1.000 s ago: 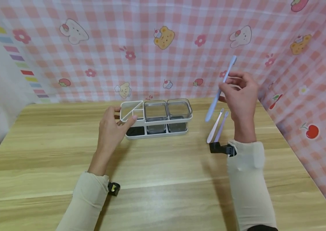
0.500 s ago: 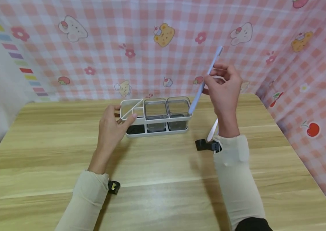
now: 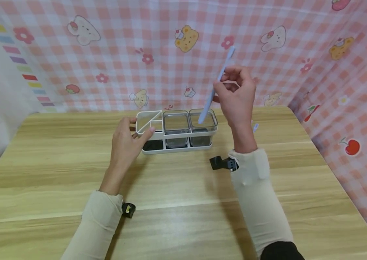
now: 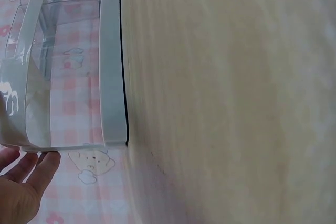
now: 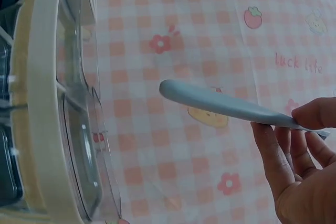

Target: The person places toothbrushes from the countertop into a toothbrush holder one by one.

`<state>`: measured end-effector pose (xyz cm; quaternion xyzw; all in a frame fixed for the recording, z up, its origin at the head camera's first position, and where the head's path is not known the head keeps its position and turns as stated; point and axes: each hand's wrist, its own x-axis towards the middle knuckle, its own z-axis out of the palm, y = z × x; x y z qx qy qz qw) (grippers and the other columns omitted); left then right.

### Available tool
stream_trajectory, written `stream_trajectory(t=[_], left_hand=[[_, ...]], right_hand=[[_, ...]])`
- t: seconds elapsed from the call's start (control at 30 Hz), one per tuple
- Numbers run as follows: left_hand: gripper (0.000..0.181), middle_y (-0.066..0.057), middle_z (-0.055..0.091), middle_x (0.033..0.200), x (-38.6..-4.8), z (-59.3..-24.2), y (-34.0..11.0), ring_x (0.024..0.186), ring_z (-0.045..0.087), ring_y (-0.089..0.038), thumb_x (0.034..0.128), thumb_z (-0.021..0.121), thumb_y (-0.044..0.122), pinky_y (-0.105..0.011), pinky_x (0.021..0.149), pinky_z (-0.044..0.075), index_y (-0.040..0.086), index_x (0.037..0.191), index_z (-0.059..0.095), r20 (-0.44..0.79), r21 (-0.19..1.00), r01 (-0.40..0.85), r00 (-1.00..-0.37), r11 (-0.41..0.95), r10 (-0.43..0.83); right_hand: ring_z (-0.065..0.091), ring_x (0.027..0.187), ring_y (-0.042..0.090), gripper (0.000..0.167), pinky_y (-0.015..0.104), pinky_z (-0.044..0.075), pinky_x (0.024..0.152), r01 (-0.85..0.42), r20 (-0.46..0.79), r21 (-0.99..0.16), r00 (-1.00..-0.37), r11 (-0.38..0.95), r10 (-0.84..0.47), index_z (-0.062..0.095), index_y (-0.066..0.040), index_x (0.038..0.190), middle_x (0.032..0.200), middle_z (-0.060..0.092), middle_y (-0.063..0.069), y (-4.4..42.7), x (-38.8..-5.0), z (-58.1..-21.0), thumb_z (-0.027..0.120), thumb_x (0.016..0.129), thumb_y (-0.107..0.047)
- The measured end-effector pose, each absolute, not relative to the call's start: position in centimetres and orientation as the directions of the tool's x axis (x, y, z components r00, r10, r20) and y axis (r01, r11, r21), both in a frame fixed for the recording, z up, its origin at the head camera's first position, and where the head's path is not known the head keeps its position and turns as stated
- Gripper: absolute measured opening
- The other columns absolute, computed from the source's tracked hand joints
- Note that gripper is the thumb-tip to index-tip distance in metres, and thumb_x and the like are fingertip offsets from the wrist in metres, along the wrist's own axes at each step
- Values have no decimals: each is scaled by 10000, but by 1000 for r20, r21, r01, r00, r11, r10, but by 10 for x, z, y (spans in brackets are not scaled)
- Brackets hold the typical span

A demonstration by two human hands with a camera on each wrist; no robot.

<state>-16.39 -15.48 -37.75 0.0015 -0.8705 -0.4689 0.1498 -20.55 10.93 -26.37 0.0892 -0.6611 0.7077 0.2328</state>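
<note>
A white toothbrush holder stands on the table, with a divided section at its left and two clear cups at its right. My left hand holds its left end, the thumb on the front rim and the fingers behind. In the left wrist view, fingertips touch the holder's end wall. A light blue toothbrush is pinched in my right hand, tilted, bristle end up. In the head view, its handle end appears over the right cup. The right wrist view shows the handle apart from the holder.
A purple toothbrush head shows beside my right wrist, the remainder hidden by the arm. A checked pink cloth hangs behind the wooden table and along its right side.
My right hand has carried the blue toothbrush left, from above the other toothbrushes to over the right cup. The white toothbrush is now hidden by the arm. My left hand keeps its hold.
</note>
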Motion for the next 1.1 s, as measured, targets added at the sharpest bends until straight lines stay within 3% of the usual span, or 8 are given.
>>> stream_trajectory(t=[0.53,1.1], left_hand=[[628,-171,581,1142,-164,-378,-156,1026,615,-315,897,773,427,-435,860,605,-30,1245,520,268,814,148,-954,562,-137],[650,-196,593,1153,-165,-378,-156,1033,624,-325,888,782,433,-435,852,602,-36,1257,524,275,813,154,-952,562,-137]], right_hand=[[618,791,234,234,366,640,619,-554,551,-833,-829,-1,93,514,14,1095,943,523,48,73,-212,-274,606,908,121],[610,853,237,204,377,641,661,-538,537,-843,-841,4,64,510,12,1104,986,533,69,40,-211,-280,605,944,94]])
